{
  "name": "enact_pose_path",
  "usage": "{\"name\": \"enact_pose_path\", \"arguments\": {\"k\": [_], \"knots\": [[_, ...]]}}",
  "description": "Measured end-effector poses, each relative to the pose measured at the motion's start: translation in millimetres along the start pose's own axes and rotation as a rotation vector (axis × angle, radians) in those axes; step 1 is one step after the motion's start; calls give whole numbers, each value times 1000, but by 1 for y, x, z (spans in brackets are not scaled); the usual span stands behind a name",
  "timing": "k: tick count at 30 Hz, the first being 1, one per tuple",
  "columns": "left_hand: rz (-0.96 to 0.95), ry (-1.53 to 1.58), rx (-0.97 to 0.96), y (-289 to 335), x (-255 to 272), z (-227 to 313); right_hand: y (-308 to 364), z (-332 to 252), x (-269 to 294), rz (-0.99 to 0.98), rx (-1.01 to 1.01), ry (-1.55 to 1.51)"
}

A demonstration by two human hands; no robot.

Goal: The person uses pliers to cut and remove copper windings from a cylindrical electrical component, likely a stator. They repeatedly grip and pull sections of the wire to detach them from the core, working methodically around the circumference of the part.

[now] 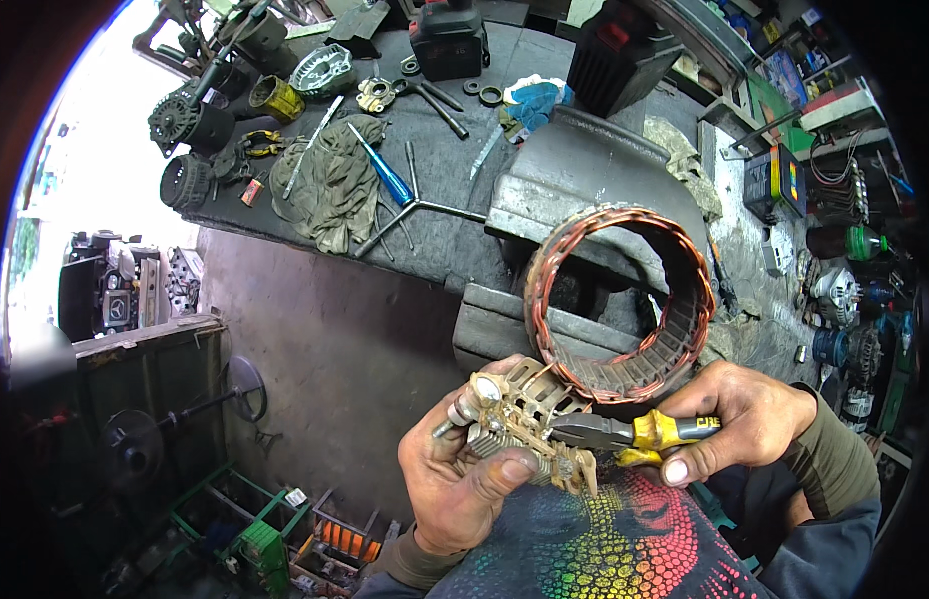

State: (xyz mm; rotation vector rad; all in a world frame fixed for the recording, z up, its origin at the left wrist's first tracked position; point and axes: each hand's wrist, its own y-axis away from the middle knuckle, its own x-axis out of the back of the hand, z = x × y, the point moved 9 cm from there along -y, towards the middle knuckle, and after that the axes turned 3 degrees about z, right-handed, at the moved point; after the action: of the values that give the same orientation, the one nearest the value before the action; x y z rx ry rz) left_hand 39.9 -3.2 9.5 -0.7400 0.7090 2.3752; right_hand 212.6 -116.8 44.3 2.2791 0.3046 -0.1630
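Resting in left hand [453, 491], metal assembly [521, 427]

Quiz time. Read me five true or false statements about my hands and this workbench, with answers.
1. The right hand holds yellow-handled pliers. True.
2. The other hand is empty. False: the left hand grips a metal part.
3. A crumpled cloth lies on the bench. True.
4. That cloth is bright red. False: it is dull greenish grey.
5. The copper-wound ring is right of the cloth. True.
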Motion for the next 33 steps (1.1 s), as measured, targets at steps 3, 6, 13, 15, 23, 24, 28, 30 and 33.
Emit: {"name": "enact_pose_path", "arguments": {"k": [3, 6, 13, 15, 23, 24, 28, 30, 33], "knots": [[-18, 29, -10, -3, 0, -1, -2, 6, -1, -33, -39, -73], [-29, 44, -14, -5, 0, -2, -4, 10, -5, -77, -49, -138], [-54, 54, -4, -7, -2, -3, -4, 14, -7, -95, -47, -257], [-74, 65, -13, -8, -4, -2, -6, 9, -10, -135, -42, -336], [-75, -75, -88, -9, -7, 6, 20, -30, -3, 208, 231, 543], [-79, -78, -82, -9, -8, 6, 22, -31, -6, 231, 263, 526], [-103, -102, -96, -12, -10, 9, 24, -37, -13, 346, 397, 543], [-108, -109, -95, -13, -11, 10, 25, -39, -14, 389, 435, 545], [-108, -126, -61, -15, -11, 12, 28, -38, -16, 431, 398, 576]]}}
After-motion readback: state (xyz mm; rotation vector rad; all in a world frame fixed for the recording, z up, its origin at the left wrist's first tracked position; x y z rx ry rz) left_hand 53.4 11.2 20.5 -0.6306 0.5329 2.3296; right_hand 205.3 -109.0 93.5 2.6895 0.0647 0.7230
